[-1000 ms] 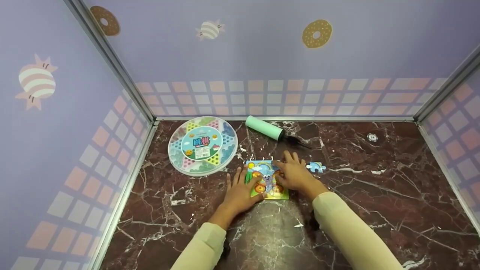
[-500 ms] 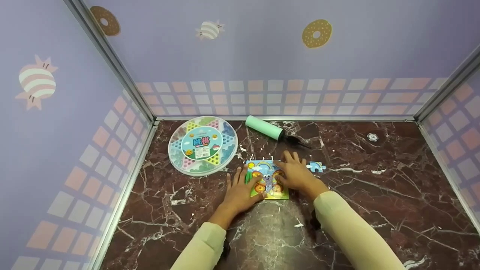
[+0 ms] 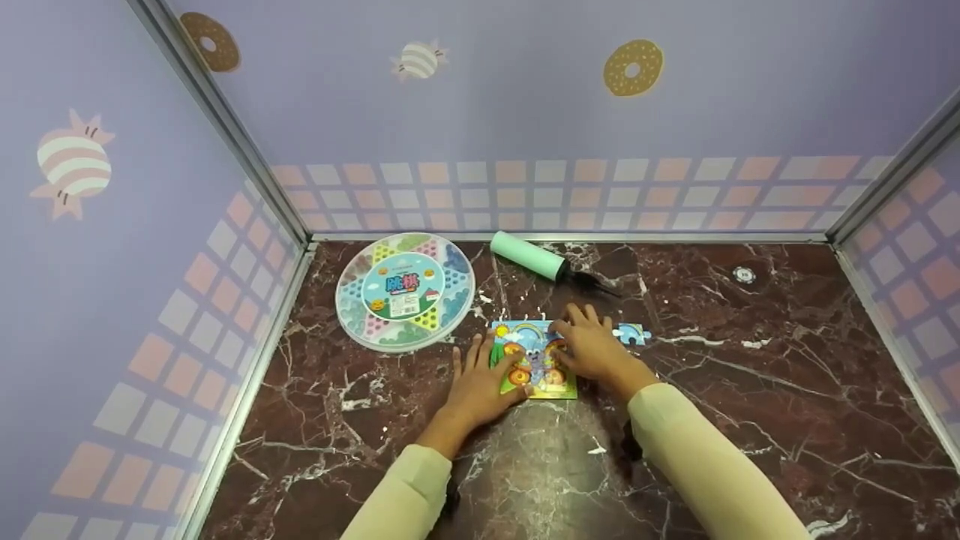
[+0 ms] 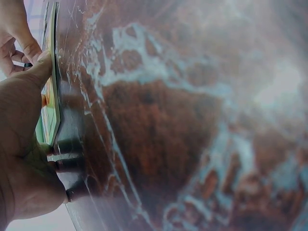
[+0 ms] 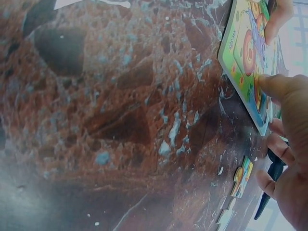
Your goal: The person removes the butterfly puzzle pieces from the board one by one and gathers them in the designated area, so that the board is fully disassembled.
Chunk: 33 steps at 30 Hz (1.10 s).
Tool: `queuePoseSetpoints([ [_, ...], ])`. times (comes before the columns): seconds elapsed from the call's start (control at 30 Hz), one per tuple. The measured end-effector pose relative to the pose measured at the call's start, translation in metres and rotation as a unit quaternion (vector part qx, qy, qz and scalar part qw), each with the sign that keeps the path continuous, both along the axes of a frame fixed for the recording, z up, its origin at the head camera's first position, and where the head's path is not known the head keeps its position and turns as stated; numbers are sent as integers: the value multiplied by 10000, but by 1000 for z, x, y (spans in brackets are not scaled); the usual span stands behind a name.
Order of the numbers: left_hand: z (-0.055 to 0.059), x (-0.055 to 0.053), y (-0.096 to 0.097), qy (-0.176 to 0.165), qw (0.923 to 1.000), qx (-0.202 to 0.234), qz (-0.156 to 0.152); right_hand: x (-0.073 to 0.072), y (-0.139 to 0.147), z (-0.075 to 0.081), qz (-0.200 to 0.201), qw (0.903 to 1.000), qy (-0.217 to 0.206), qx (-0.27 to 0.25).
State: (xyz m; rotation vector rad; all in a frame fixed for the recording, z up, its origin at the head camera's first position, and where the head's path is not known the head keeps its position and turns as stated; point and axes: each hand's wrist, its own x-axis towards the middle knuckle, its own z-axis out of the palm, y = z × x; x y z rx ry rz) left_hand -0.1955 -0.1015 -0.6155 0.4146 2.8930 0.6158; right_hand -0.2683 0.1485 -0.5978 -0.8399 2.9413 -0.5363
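Note:
A jigsaw puzzle (image 3: 534, 379) with a butterfly, a rainbow and a sun lies flat in a thin tray. My left hand (image 3: 480, 382) rests at its left side with fingers spread. The left thumb touches the lower edge, as the left wrist view also shows on the puzzle edge (image 4: 54, 115). Over the upper right part, my right hand (image 3: 596, 346) presses with thumb and index finger; its other fingers extend past the far edge. That hand covers part of the picture. Loose jigsaw pieces (image 3: 632, 334) lie just right of it; the right wrist view shows a piece (image 5: 242, 176) beyond the tray corner.
A round Chinese checkers set (image 3: 406, 292) lies at the back left. Behind the puzzle is a mint green hand pump (image 3: 529, 255) with a black end. A small white round token (image 3: 744, 275) sits at the back right. Walls enclose the marbled surface (image 3: 750, 420).
The right thumb and index finger shift slightly on the upper right of the puzzle. My left hand, the tray and the loose pieces stay in place.

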Motion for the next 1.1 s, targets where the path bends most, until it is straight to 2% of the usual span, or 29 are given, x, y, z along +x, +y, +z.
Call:
queuePoseSetpoints([
  [0.43, -2, -2, 1, 30, 10000, 38, -19, 1, 13, -3, -3, 9990, 182, -399],
  [0.77, -14, -5, -3, -38, 9997, 242, -27, 4, 35, -4, -140, 9970, 418, -642],
  [1.1, -9, -3, -2, -61, 9994, 341, -52, 5, 67, -6, -419, 9955, 458, -720],
])
